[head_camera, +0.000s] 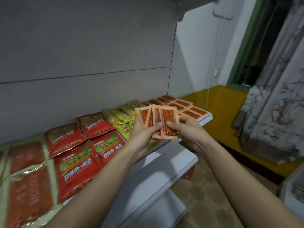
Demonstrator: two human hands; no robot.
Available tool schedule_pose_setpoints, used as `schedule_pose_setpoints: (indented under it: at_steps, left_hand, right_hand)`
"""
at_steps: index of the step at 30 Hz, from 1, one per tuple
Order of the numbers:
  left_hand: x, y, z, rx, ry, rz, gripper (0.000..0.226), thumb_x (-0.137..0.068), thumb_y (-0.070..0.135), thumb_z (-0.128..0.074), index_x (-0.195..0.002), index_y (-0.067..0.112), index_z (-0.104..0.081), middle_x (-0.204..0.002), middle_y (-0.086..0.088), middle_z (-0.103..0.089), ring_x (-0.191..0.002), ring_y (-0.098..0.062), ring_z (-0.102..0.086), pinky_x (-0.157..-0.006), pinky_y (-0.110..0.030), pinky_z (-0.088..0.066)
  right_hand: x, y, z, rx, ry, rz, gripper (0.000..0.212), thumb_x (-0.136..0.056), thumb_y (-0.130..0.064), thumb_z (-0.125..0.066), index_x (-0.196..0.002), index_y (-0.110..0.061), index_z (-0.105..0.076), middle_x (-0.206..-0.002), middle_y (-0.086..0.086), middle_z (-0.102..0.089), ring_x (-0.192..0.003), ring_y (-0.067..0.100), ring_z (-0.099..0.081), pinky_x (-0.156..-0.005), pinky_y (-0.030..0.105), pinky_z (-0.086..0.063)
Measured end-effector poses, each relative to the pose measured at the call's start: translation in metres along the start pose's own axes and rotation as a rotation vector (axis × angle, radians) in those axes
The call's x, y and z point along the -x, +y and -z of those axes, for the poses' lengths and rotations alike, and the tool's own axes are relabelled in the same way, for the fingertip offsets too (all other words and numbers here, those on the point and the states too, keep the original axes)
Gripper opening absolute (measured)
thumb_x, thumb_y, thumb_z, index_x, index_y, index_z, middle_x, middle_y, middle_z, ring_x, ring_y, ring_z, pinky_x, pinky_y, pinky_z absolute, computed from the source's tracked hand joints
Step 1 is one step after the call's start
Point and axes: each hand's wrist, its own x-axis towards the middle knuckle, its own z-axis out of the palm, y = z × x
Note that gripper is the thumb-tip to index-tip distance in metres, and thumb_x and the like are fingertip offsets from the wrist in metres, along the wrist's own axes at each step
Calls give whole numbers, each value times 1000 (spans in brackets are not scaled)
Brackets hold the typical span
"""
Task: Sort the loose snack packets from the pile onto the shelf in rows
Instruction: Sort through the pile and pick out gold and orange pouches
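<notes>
Packets (158, 122) fanned above the shelf (164, 152) edge, left hand (144, 130) and right hand (184, 129) both pinching them; rows at 9 o'clock.

Left packets (28, 183) blurred, cropped; held packets' (167, 124) lower halves hidden.

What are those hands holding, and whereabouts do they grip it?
A fan of orange stick-snack packets. The left hand and right hand both pinch them near their lower ends, thumbs on the front.
</notes>
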Motion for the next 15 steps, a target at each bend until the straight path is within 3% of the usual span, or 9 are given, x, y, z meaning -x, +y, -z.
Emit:
schedule_pose_setpoints:
  at_steps: [4, 10, 15]
  left_hand:
    - [-27, -20, -42, 38, 46, -33, 56, -86, -15, -64, -135, 7, -49, -120, -17, -70, -106, -29, -71, -74, -37, -61]
    - [-52, -40, -86, 36, 325, -43, 40, -89, -15, -60, -117, 13, -55, -98, -5, -74, -81, -17, -76, -58, -33, -60]
    - [-65, -38, -95, -14, 504, -85, 54, -88, -12, -65, -135, 8, -47, -121, -16, -70, -98, -26, -74, -67, -39, -61]
  right_hand:
    - [-45, -2, 56, 67, -84, 24, 21, -88, -12, -72, -107, -4, -64, -99, 13, -75, -89, 21, -75, -81, 33, -61]
    - [-106, -5, 138, 24, -95, -55, 22, -101, -21, -55, -113, -7, -66, -105, 11, -75, -91, 20, -74, -79, 34, -60]
    - [-149, -10, 180, 74, -84, -85, 22, -101, -18, -55, -119, -13, -65, -96, 6, -75, -66, 9, -72, -44, 19, -51]
